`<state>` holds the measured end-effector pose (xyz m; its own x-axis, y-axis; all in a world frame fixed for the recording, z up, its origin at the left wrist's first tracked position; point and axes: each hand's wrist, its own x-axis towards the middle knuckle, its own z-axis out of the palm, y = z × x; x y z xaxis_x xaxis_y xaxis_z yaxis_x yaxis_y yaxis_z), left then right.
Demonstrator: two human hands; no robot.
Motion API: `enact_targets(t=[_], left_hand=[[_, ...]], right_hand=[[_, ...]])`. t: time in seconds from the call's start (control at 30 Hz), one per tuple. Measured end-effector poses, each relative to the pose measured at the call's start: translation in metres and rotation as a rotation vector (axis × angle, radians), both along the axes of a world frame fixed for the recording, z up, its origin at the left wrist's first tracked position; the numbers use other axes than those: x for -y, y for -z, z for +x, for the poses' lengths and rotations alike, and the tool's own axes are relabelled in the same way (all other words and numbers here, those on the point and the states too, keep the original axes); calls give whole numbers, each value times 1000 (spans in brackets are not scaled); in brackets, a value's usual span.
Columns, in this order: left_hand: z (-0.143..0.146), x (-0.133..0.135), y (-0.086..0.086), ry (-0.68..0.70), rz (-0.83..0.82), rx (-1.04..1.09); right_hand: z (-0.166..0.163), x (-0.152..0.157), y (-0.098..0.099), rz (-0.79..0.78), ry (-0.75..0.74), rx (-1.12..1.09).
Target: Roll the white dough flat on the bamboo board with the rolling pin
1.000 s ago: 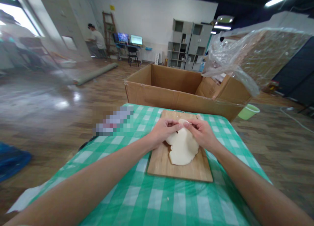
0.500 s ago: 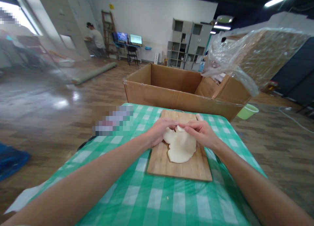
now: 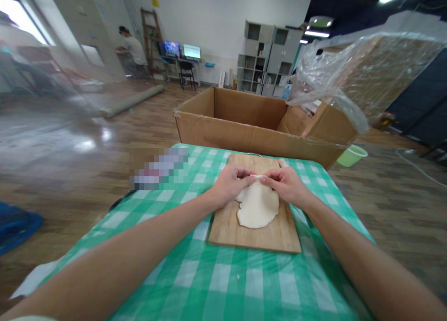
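Note:
A flat, pale sheet of dough (image 3: 259, 207) with an uneven outline lies on a wooden cutting board (image 3: 230, 235). My left hand (image 3: 233, 183) pinches the dough's far edge between thumb and fingers. Close beside it, my right hand (image 3: 285, 183) pinches the same edge from the other side, the two thumbs almost meeting. That far edge is lifted a little and partly hidden by my fingers. Behind my right hand, the end of a light wooden stick (image 3: 282, 163) shows at the board's upper right corner.
The board rests on a table with a green and white checked cloth (image 3: 195, 284). Past the table stands a large open cardboard box (image 3: 244, 130) with plastic wrap (image 3: 321, 74). A light green bucket (image 3: 352, 156) is on the floor at right. A person (image 3: 134, 51) sits far back left.
Both hands have closed in on the dough's far edge, and my left fingers have curled into a pinch there. The left side of the dough is more covered by my left hand.

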<state>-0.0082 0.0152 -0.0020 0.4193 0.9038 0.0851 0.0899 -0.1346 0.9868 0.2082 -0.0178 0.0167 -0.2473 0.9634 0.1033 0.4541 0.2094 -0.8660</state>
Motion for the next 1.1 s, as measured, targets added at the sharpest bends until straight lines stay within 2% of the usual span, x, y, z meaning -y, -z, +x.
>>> enact_targets(t=[0.13,0.3,0.47,0.67,0.73,0.83,0.97,1.1], left_hand=[[0,-2,0,-21,-63,53],[-1,3,-4,65,-62,46],[-2,1,-4,96,-75,96],[0,1,-4,75,7,-23],[0,3,-4,52,-44,12],[-1,6,-6,86,-144,73],[-2,9,-11,120,-104,19],[-3,2,-9,140,-191,111]], right_hand=[[3,-4,5,-14,61,-6],[-8,1,1,-70,33,-70],[-10,4,-8,57,94,-57],[-11,7,-8,115,111,-88],[-14,7,-6,118,96,-104],[-17,8,-5,41,54,-148],[-13,7,-4,-33,22,-116],[-4,2,-1,53,133,-117]])
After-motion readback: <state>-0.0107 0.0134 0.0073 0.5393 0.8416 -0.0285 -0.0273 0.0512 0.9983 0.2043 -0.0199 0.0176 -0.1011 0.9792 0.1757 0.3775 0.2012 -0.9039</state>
